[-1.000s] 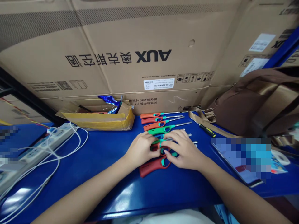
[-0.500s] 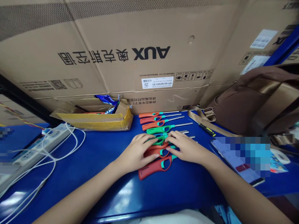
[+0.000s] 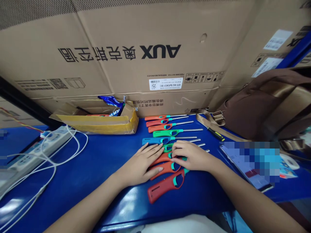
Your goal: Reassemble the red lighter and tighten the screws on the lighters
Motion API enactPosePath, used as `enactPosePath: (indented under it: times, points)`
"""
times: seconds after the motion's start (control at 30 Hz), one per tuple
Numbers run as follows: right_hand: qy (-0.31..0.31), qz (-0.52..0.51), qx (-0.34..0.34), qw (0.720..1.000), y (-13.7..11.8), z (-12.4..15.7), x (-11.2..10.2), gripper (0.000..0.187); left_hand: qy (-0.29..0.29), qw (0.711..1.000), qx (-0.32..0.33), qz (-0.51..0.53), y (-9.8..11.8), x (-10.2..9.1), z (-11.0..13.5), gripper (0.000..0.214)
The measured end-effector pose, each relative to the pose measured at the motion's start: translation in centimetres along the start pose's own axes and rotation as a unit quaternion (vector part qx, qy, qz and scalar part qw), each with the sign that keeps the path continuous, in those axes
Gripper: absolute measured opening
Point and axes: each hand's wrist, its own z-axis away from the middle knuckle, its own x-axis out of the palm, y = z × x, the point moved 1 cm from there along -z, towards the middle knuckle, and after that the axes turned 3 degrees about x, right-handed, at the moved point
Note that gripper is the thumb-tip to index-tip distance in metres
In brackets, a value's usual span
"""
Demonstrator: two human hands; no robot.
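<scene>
Several long-necked gas lighters lie in a column on the blue table, metal tips pointing right. My left hand (image 3: 143, 163) is open, fingers stretched flat over the handles of a green lighter (image 3: 167, 148) and the orange lighters (image 3: 163, 169) below it. My right hand (image 3: 190, 156) has its fingers bent and closed around the neck of an orange lighter; the hand hides much of it. Above the hands lie a blue lighter (image 3: 152, 140) and another green lighter (image 3: 165, 133). Nearest me is a dark red lighter (image 3: 161, 191), its tip hidden beneath my right arm.
An open cardboard box (image 3: 97, 126) with blue wrappers stands at back left. A white power strip (image 3: 36, 152) with cables lies left. To the right are a phone (image 3: 243, 165), a screwdriver (image 3: 216, 134) and a brown bag (image 3: 247, 106). A big carton (image 3: 116, 74) walls the back.
The lower lighters have shifted toward me and spread apart, and the blue lighter now shows clear of my hands. Both hands have moved slightly nearer, and the view has shifted a little.
</scene>
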Motion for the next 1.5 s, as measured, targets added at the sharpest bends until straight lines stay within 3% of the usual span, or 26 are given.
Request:
enactPosePath:
  times: [0.2, 0.3, 0.37, 0.43, 0.5, 0.57, 0.67, 0.73, 0.9, 1.07, 1.2, 1.33, 1.5]
  points:
    - [-0.004, -0.031, 0.002, 1.0, -0.5, 0.0, 0.8, 0.018, -0.016, 1.0, -0.001, -0.001, 0.3, 0.2, 0.1, 0.071]
    - [0.059, -0.009, 0.042, 0.997, -0.2, -0.1, 0.3, 0.02, -0.008, 1.0, 0.004, 0.001, 0.4, 0.4, 0.1, 0.072]
    - [0.122, 0.058, 0.127, 0.983, 0.8, 0.0, -0.7, 0.02, 0.001, 1.0, 0.007, 0.001, 0.8, 0.4, 0.2, 0.079]
    - [0.168, 0.143, 0.262, 0.94, 2.6, 0.6, -2.2, 0.021, 0.002, 1.0, 0.02, 0.008, 1.6, 0.3, 0.1, 0.093]
    - [0.169, 0.213, 0.383, 0.883, 4.5, 1.6, -3.9, 0.024, -0.004, 0.999, 0.041, 0.019, 2.4, 0.2, 0.0, 0.106]
    - [0.132, 0.252, 0.502, 0.817, 6.1, 2.8, -5.4, 0.033, -0.002, 0.999, 0.046, 0.016, 2.6, 0.0, -0.3, 0.111]
    - [0.049, 0.235, 0.606, 0.758, 7.4, 4.3, -6.7, 0.046, 0.021, 1.0, -0.002, -0.019, 1.5, 0.0, -0.5, 0.117]
    - [0.002, 0.21, 0.63, 0.748, 7.7, 4.8, -6.9, 0.045, 0.016, 0.998, -0.044, -0.036, 0.4, 0.2, -0.4, 0.123]
    - [-0.012, 0.185, 0.61, 0.77, 7.8, 4.9, -6.5, 0.038, -0.009, 0.998, -0.064, -0.024, -0.2, 0.8, 0.1, 0.124]
    - [0.08, 0.161, 0.568, 0.803, 7.9, 4.4, -6.4, 0.037, -0.025, 0.999, -0.046, 0.004, 1.3, 0.8, 0.2, 0.13]
    - [0.192, 0.122, 0.492, 0.84, 7.8, 3.5, -6.1, 0.035, -0.04, 0.999, -0.019, 0.005, 2.2, 0.8, 0.4, 0.141]
    - [0.277, 0.08, 0.392, 0.873, 7.6, 2.0, -4.3, 0.041, -0.056, 0.998, -0.017, 0.001, 2.3, 0.8, 0.2, 0.138]
    - [0.265, 0.032, 0.279, 0.922, 6.6, 0.3, -1.3, 0.041, -0.065, 0.998, 0.002, 0.006, 1.5, 0.5, -0.4, 0.133]
